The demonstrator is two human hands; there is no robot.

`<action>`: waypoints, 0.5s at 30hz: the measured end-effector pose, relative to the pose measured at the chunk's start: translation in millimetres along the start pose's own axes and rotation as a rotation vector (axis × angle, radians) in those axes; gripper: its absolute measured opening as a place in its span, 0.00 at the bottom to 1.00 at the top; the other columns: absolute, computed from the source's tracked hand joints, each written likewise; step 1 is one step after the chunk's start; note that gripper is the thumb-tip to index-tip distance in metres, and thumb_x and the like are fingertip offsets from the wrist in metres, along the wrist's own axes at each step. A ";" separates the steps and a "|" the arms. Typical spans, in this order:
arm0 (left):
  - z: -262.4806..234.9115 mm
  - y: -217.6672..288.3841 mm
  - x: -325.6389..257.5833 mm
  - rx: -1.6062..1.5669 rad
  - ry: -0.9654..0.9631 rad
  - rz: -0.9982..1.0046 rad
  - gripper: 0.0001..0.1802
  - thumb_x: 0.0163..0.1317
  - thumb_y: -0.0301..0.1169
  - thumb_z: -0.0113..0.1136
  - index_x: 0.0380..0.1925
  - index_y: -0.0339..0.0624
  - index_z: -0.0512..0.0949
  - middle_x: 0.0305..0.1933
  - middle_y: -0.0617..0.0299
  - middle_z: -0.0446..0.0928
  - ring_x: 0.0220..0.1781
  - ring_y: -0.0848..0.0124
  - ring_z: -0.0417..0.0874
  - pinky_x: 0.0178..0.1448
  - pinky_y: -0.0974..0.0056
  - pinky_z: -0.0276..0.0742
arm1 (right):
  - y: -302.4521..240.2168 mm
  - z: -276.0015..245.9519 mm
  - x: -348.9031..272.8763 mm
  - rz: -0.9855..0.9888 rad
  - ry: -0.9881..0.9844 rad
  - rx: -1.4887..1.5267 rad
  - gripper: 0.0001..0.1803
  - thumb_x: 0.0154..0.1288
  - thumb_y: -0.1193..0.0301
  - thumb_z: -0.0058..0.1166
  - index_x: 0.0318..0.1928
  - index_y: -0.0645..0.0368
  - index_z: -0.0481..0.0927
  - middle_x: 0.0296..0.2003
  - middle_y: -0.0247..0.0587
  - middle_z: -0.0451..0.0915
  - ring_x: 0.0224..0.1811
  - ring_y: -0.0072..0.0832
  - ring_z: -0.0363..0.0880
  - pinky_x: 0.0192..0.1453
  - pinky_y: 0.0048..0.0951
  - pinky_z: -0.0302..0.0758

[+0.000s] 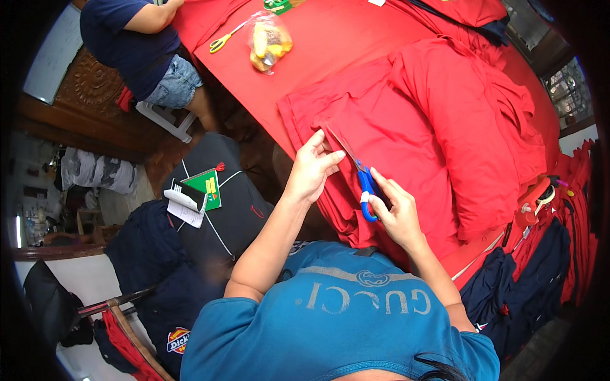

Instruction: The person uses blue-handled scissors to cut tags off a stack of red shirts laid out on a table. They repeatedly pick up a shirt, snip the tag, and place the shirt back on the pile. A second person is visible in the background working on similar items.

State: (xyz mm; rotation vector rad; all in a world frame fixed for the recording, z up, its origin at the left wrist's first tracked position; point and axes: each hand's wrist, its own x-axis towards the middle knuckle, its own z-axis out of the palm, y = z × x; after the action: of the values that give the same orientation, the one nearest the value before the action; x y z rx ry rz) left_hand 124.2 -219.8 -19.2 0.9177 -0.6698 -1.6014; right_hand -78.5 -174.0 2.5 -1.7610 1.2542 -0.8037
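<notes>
A red garment (pixel 419 136) with long sleeves lies spread on the red-covered table in front of me. My left hand (pixel 312 166) pinches a fold of its cloth near the table's left edge. In my right hand (pixel 397 213) is a pair of scissors (pixel 368 190) with blue handles, my fingers around the loops. Their blades point up and left, touching the cloth close to my left fingertips. Whether the blades are apart is too small to tell.
Farther up the table (pixel 318 38) lie yellow-handled scissors (pixel 220 43) and a clear plastic bag (pixel 269 43) of yellow things. Another person (pixel 143 44) is at the far left. A tied black bundle (pixel 219 184) with papers stands left; a tape dispenser (pixel 534 195) sits right.
</notes>
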 end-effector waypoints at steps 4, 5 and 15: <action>3.3 3.7 -3.6 0.038 -0.018 -0.029 0.28 0.61 0.16 0.56 0.61 0.40 0.66 0.55 0.55 0.76 0.53 0.67 0.81 0.56 0.61 0.80 | 6.3 1.3 9.4 -0.045 0.013 0.058 0.24 0.64 0.74 0.54 0.61 0.62 0.73 0.36 0.49 0.80 0.35 0.31 0.81 0.41 0.30 0.76; 5.4 5.3 -4.7 0.026 -0.019 -0.017 0.27 0.61 0.17 0.56 0.61 0.39 0.67 0.55 0.55 0.76 0.53 0.67 0.81 0.56 0.61 0.80 | 10.5 1.7 10.9 -0.046 0.009 0.080 0.24 0.64 0.74 0.54 0.61 0.62 0.73 0.37 0.49 0.80 0.35 0.32 0.81 0.41 0.30 0.76; -13.7 7.1 9.4 -0.066 0.065 0.108 0.18 0.63 0.19 0.55 0.54 0.36 0.73 0.53 0.58 0.78 0.53 0.69 0.79 0.57 0.63 0.75 | 11.0 5.0 8.0 -0.076 -0.018 0.022 0.25 0.63 0.73 0.57 0.61 0.63 0.73 0.31 0.46 0.76 0.28 0.32 0.76 0.37 0.29 0.74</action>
State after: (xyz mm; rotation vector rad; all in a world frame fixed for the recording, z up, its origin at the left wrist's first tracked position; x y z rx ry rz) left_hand 138.7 -229.9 -22.8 0.8671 -0.6079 -1.4834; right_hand -76.6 -182.3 -9.2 -1.8038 1.1683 -0.8397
